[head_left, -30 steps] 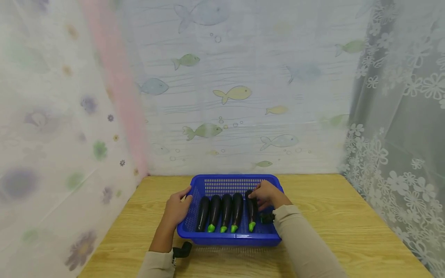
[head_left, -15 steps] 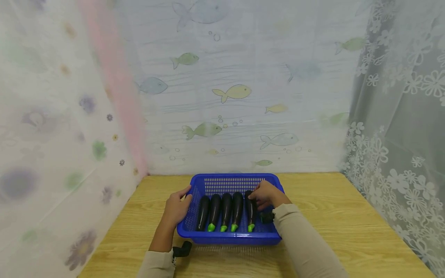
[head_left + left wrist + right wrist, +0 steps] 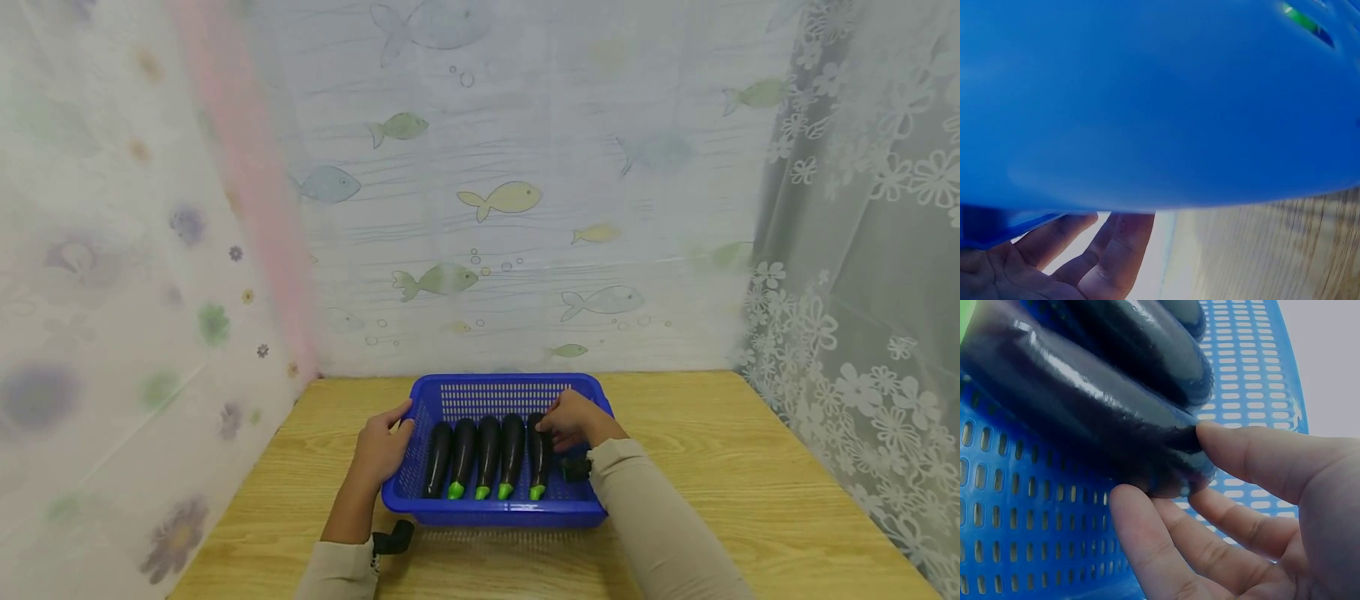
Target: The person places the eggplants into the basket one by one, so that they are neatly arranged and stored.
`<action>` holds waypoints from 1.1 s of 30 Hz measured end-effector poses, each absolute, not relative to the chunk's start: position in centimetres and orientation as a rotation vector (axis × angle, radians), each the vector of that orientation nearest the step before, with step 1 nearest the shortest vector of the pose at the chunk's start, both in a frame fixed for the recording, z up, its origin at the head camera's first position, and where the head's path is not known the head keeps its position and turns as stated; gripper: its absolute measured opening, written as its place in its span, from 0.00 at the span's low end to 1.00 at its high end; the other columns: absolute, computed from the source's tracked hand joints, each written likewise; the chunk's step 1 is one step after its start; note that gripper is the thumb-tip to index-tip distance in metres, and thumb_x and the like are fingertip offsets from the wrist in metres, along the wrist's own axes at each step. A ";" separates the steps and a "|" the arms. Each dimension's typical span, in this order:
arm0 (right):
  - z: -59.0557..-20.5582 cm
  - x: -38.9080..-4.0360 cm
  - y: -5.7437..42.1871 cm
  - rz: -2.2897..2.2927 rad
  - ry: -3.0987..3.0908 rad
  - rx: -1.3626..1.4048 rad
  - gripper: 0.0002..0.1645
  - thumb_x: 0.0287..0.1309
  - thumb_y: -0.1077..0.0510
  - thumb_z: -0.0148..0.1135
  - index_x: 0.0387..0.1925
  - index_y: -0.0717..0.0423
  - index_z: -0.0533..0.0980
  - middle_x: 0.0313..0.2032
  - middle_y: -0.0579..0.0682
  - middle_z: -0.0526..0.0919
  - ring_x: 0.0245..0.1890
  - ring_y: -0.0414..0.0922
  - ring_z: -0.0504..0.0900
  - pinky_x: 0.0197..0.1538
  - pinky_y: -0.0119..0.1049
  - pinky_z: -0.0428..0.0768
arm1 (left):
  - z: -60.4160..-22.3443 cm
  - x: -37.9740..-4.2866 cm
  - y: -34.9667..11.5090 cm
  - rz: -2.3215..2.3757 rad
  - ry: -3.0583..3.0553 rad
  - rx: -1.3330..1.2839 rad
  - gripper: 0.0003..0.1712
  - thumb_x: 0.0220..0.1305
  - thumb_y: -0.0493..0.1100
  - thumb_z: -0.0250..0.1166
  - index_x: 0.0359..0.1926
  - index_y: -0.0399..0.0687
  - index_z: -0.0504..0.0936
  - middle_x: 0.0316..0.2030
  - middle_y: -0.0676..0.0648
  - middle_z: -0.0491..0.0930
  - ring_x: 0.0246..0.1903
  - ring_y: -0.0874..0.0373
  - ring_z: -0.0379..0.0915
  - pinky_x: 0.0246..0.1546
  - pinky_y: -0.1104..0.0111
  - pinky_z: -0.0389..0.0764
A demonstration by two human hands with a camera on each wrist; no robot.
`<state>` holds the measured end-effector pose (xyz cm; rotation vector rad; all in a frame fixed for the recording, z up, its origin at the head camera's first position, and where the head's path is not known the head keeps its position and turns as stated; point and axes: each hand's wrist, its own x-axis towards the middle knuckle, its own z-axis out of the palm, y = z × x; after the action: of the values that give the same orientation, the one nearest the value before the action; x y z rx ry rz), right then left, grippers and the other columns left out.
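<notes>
A blue plastic basket (image 3: 510,518) with slotted walls stands on the table, several dark eggplants lying side by side in it, green stem ends mostly toward the near wall. My left hand (image 3: 381,450) holds the basket's left rim, thumb and fingers spread along it. In the left wrist view the basket wall hides part of that hand's fingers (image 3: 1119,256). At the row's right end, my right hand (image 3: 576,418) pinches the far, rounded end of an eggplant (image 3: 538,462). The right wrist view has the thumb on top of this eggplant (image 3: 1085,400) and the other fingers under its tip.
The wood-grain table (image 3: 697,475) extends on both sides of the basket. A fish-print curtain (image 3: 517,250) hangs behind it, with a floral sheet (image 3: 150,333) at left and a lace curtain (image 3: 862,333) at right. Small black wrist devices (image 3: 393,538) hang below the sleeves.
The rightmost eggplant's stem end has swung slightly left, toward its neighbour, with my right hand still on the far end. My left hand stays on the rim.
</notes>
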<state>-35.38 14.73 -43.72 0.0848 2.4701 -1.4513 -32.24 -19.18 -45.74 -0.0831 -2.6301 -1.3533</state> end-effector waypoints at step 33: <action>-43.3 -35.2 14.6 -1.315 2.497 0.070 0.14 0.61 0.62 0.70 0.44 0.66 0.78 0.42 0.64 0.83 0.34 0.58 0.91 0.37 0.50 0.90 | -45.6 -32.1 -19.1 -1.356 -2.627 -0.092 0.29 0.75 0.47 0.56 0.75 0.49 0.71 0.72 0.36 0.69 0.73 0.35 0.64 0.68 0.38 0.68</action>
<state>-35.23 14.62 -43.33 0.0695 2.4970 -1.3152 -32.12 -19.10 -45.63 -0.0919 -2.6274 -1.3564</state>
